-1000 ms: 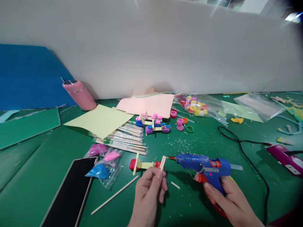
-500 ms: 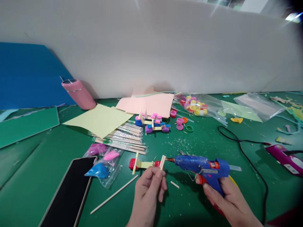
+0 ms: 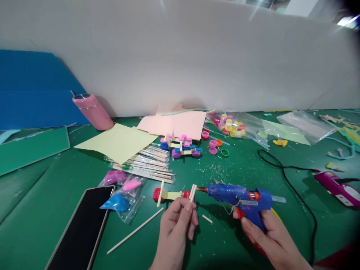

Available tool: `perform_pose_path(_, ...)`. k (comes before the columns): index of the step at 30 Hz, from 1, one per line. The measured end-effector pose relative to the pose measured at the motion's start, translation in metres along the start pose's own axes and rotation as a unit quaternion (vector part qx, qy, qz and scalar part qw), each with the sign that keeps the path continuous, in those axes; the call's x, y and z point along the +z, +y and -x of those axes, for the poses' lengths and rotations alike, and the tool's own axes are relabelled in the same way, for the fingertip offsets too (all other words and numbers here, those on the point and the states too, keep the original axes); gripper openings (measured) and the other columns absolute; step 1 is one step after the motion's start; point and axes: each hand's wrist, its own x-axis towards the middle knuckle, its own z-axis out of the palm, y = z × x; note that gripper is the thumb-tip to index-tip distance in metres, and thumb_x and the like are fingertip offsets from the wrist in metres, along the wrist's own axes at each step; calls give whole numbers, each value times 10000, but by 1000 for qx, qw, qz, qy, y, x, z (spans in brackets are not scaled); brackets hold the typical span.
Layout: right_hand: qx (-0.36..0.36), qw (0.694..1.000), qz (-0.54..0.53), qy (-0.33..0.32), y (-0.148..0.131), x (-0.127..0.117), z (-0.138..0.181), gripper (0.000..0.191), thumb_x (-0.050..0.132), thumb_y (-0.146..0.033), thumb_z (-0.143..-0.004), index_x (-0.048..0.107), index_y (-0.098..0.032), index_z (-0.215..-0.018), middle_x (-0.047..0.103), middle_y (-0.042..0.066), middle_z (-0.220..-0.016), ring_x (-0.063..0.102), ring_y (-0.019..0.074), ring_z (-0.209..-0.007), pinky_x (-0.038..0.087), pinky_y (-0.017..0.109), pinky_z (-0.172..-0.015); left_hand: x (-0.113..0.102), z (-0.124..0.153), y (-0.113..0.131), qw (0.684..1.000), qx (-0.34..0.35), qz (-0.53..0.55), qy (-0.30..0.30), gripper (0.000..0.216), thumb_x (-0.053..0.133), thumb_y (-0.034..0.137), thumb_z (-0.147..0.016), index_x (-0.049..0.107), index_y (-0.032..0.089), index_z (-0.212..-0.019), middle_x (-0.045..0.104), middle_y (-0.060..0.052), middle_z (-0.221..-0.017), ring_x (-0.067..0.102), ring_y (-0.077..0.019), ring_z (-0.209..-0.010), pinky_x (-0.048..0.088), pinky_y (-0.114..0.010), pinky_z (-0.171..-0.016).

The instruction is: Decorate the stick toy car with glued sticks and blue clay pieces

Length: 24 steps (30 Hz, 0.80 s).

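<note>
My left hand [image 3: 180, 225] pinches short wooden sticks [image 3: 192, 192] held side by side, their upper ends sticking out above the fingers. A blue hot glue gun [image 3: 239, 197] is in the grip of my right hand [image 3: 267, 232], with fingers round its handle and orange trigger. Its nozzle points left, close to the tops of the sticks; whether it touches them I cannot tell. Just behind my left hand lies a small craft piece with red ends and a pale yellow bar [image 3: 171, 195], partly covered by the fingers. A cut stick piece [image 3: 207, 219] rests between the hands.
A long stick [image 3: 135, 231] and a phone [image 3: 81, 228] lie to the left, near bagged clay [image 3: 119, 202]. Wrapped sticks [image 3: 146, 165], similar small craft pieces [image 3: 187, 152] and bottle caps [image 3: 213, 150] lie farther back. A black cord [image 3: 295, 191] runs to a purple power strip [image 3: 337, 187].
Almost nothing differs. The glue gun's nozzle stays beside the stick tops, and both hands keep their grip; the whole view has shifted very slightly.
</note>
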Motion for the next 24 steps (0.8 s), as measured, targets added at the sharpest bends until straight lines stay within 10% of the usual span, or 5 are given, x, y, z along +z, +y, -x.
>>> perform_pose_path(24,-17,999,15,24,-6,-2,0,246,532,-423,-781,619,-214,-877,616,24,-684,564,150,-573,469,216,-516,-1,0,-1,1000,6,2,-1,196,516,282,-812,535,154,-666,515,40,-528,328,-31,-390,202,-207,-426)
